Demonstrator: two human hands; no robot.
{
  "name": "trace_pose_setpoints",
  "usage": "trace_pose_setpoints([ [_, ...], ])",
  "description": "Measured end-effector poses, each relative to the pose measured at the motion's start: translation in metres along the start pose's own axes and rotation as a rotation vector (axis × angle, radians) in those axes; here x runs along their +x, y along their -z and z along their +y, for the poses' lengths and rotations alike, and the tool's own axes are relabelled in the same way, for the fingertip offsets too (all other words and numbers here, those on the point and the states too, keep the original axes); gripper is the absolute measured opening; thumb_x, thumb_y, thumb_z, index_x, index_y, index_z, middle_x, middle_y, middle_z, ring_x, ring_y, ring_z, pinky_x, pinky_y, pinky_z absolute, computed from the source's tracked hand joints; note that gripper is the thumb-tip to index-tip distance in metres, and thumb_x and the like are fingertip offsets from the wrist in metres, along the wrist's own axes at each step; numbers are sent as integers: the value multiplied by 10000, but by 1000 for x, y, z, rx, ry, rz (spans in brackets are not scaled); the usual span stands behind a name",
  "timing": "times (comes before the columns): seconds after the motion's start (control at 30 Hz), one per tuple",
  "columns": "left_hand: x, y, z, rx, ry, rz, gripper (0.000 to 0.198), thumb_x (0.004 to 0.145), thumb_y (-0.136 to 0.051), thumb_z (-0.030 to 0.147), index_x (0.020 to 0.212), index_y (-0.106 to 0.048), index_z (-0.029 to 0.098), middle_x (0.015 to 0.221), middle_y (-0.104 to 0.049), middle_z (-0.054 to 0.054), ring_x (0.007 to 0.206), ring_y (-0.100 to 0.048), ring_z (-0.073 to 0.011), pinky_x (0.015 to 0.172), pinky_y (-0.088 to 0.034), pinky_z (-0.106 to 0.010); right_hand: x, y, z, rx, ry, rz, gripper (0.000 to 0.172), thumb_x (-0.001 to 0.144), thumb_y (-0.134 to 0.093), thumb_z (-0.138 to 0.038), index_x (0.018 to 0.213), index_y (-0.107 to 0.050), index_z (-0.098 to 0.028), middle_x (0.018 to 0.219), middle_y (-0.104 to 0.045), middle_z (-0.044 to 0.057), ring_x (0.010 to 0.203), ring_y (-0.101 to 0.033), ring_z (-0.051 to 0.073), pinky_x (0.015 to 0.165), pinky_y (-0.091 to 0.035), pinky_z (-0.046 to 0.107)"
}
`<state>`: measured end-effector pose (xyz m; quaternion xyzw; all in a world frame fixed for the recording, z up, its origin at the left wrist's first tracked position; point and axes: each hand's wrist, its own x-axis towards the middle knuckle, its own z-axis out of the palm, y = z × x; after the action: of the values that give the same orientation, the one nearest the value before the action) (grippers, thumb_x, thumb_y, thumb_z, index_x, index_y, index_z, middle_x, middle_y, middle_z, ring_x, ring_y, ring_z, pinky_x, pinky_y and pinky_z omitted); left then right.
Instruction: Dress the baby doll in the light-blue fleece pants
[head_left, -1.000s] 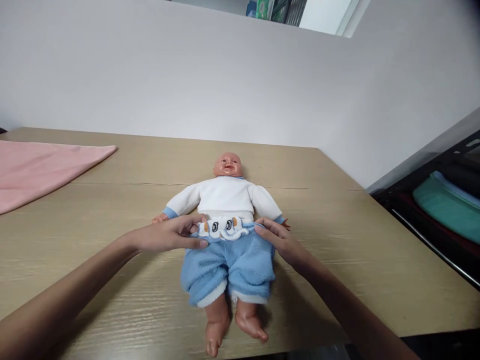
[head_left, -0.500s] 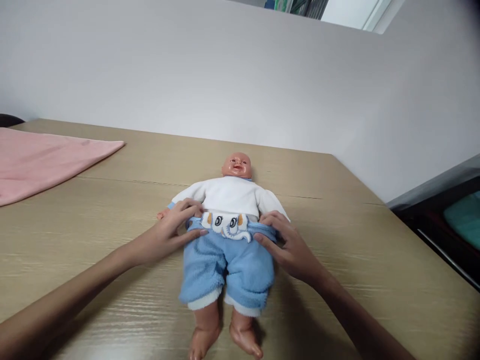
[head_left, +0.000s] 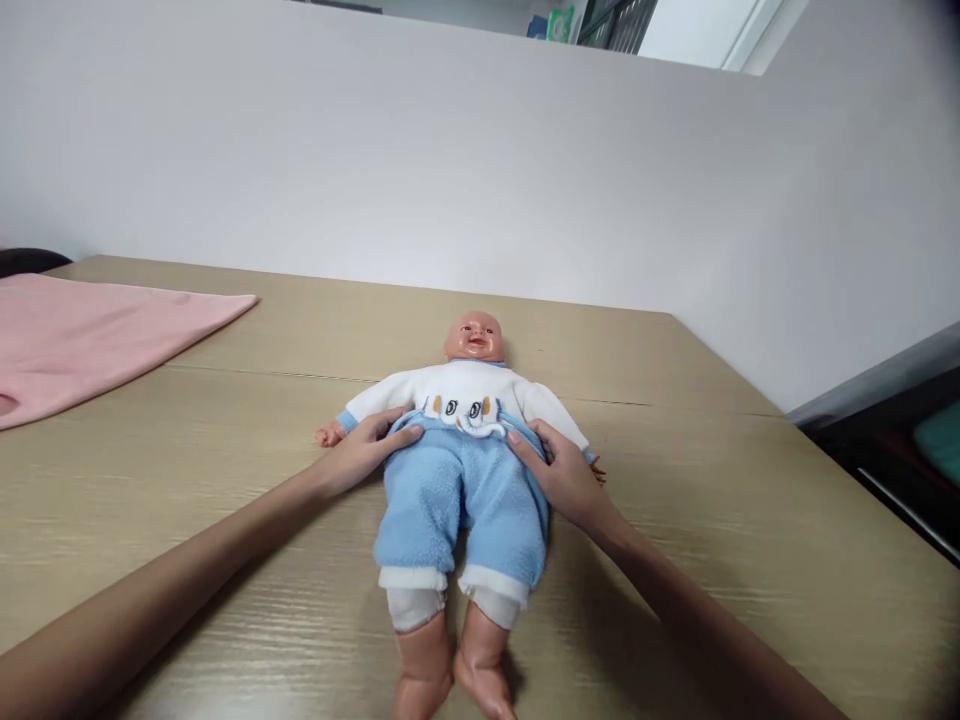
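Observation:
A baby doll [head_left: 475,338] lies on its back on the wooden table, head away from me, bare feet toward me. It wears a white long-sleeved top [head_left: 457,382] with blue cuffs. Its fuzzy blue pants [head_left: 427,490] have white hems and an elephant face at the waist; white cloth shows below the hems. My left hand [head_left: 375,445] grips the waistband at the left side, thumb in front and fingers partly hidden. On the right side, my right hand [head_left: 559,470] holds the waistband the same way, its fingers partly behind the cloth.
A pink cloth [head_left: 90,340] lies flat on the table [head_left: 247,470] at the left. A white wall [head_left: 420,160] rises behind the table's far edge. Something dark with a teal patch [head_left: 941,430] stands beyond the right edge.
Both hands have pulled the pants' waistband up toward the doll's chest. The hems rose along the legs, baring white cloth beneath. The view shifted slightly.

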<state>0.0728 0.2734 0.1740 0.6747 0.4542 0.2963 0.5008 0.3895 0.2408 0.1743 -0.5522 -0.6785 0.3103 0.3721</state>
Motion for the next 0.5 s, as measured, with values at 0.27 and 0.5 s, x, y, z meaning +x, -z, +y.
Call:
trace_pose_setpoints([
  [0.27,-19,3,-14,-234,79,-4,468,894,-655,421,1314,-663,216,1423,-697,-97,1368,-578,-351,1186,-432,-464,-33,-3,19,436,-187,-29,400,943,-684,-605,1142,-734,-262,1125,-775,85,1090,-708,309,1005,-582,473],
  [0.5,-10,-22,-8,-573,194,84,272,826,-648,363,1051,-692,217,1028,-748,-74,966,-673,-278,849,-550,-395,-25,-15,12,663,-256,-41,566,927,-672,-693,1358,-677,-325,1254,-790,83,1203,-725,321,999,-624,519],
])
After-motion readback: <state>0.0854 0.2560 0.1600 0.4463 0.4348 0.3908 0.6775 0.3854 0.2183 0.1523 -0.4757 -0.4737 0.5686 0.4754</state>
